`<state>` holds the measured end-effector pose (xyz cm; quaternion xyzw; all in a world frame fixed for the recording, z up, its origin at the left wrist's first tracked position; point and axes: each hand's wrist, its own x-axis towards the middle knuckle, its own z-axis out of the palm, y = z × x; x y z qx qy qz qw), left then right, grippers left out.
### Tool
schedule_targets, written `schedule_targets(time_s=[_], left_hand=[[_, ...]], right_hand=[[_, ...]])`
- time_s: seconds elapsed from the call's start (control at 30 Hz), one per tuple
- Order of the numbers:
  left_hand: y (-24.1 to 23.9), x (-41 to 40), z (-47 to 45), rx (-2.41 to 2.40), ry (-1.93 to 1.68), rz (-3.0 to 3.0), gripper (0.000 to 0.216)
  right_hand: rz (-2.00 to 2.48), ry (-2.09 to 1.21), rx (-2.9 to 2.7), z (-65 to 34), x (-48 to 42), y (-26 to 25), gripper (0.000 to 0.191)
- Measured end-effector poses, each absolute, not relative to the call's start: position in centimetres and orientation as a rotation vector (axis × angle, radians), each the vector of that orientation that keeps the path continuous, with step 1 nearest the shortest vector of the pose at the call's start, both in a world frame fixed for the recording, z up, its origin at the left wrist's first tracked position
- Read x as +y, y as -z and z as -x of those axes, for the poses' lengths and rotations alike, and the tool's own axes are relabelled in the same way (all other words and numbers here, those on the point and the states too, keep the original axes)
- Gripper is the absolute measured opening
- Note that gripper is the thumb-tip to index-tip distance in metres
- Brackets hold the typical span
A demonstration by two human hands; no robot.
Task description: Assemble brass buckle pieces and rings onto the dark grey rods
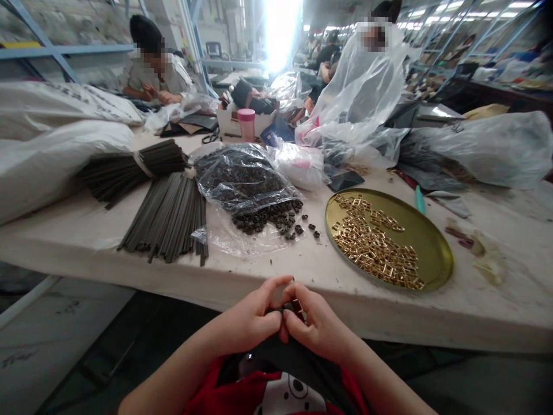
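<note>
My left hand (250, 320) and my right hand (315, 325) meet below the table's front edge, fingertips pinched together on a small dark strap piece with a gold buckle (294, 305), mostly hidden by the fingers. On the table ahead, a round gold tray (436, 253) holds several gold buckles (375, 242). Left of it lies an open clear bag of small dark loops (246, 181), with several spilled in front (276, 219). A bundle of dark grey straps (168, 216) lies further left.
White sacks (56, 144) crowd the left end of the table and clear plastic bags (484, 147) the right. A pink cup (246, 124) stands behind a box. Two other people work at the far side. A phone (345, 180) lies by the tray.
</note>
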<state>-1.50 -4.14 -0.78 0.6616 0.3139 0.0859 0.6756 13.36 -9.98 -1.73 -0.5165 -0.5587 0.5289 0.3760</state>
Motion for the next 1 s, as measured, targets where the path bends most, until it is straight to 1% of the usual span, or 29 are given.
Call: schedule_targets(time_s=[0.1, 0.2, 0.3, 0.43, 0.53, 0.63, 0.83, 1.0], left_hand=[[0.9, -3.7, 1.3, 0.728, -0.135, -1.464, 0.059], [0.9, -2.8, 1.6, 0.780, -0.107, -1.468, 0.057], [0.7, -1.7, 1.9, 0.817, -0.046, -1.407, 0.051], [1.1, -1.1, 1.4, 0.845, -0.060, -1.319, 0.041], [1.9, -1.2, 0.6, 0.841, -0.085, -1.293, 0.041], [2.3, -1.0, 0.5, 0.813, -0.061, -1.284, 0.046], [2.2, -0.3, 2.0, 0.851, 0.092, -1.292, 0.044], [2.7, -1.0, 1.8, 0.927, 0.007, -1.289, 0.042]], right_hand=[[1.360, -1.309, -1.414, -13.5, -9.7, 2.3, 0.011], [1.473, -1.156, -1.402, -14.0, -9.3, 3.7, 0.009], [1.573, -1.064, -1.360, -14.5, -8.9, 5.0, 0.007], [1.618, -1.080, -1.272, -14.5, -8.6, 5.9, 0.005], [1.600, -1.133, -1.314, -14.1, -8.5, 6.2, 0.004], [1.608, -1.148, -1.364, -14.0, -8.7, 6.4, 0.004], [1.697, -1.108, -1.392, -14.2, -9.0, 6.6, 0.005], [1.711, -1.054, -1.430, -14.2, -9.3, 6.7, 0.006]])
